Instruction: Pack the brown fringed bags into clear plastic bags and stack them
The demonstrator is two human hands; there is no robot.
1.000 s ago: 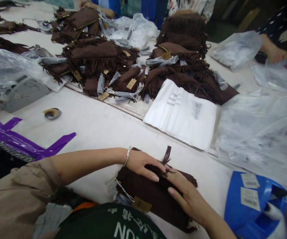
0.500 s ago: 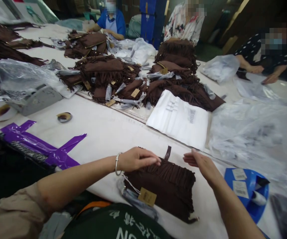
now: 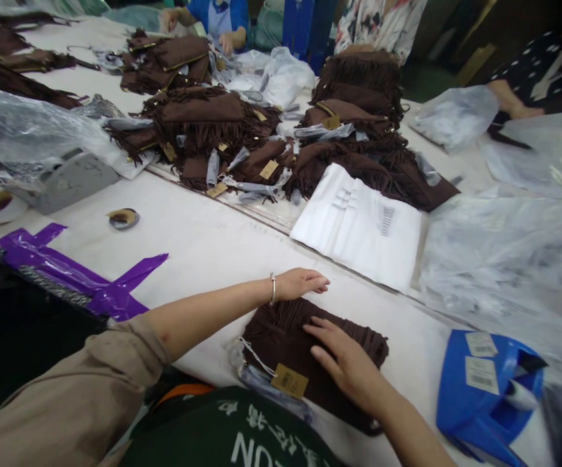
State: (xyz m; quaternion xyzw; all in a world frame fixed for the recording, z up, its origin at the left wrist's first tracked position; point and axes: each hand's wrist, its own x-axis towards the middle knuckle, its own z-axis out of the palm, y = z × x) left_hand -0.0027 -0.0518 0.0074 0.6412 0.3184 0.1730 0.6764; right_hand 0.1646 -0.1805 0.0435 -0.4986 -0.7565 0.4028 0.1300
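A dark brown fringed bag (image 3: 274,334) lies flat on the white table close in front of me. My right hand (image 3: 346,363) rests on top of it with fingers spread. Just past the bag's far edge is my left hand (image 3: 303,284), palm down, its fingers stretched out and holding nothing; whether it touches the bag I cannot tell. A tan paper tag (image 3: 289,381) hangs by white string at the near left side of the bag, beside a strip wrapped in clear plastic (image 3: 261,384). My right forearm hides the bag's right part.
Brown fringed bags (image 3: 203,120) are heaped across the table. White folded packaging (image 3: 359,227) lies beyond my hands, clear plastic bags (image 3: 505,259) to the right. A blue tape dispenser (image 3: 466,395) stands near right; purple tape (image 3: 76,269) is at left. Co-workers sit opposite.
My right hand has moved left and down onto the bag. My left hand has shifted right and away from me. The strap that stuck up at the far edge no longer shows.
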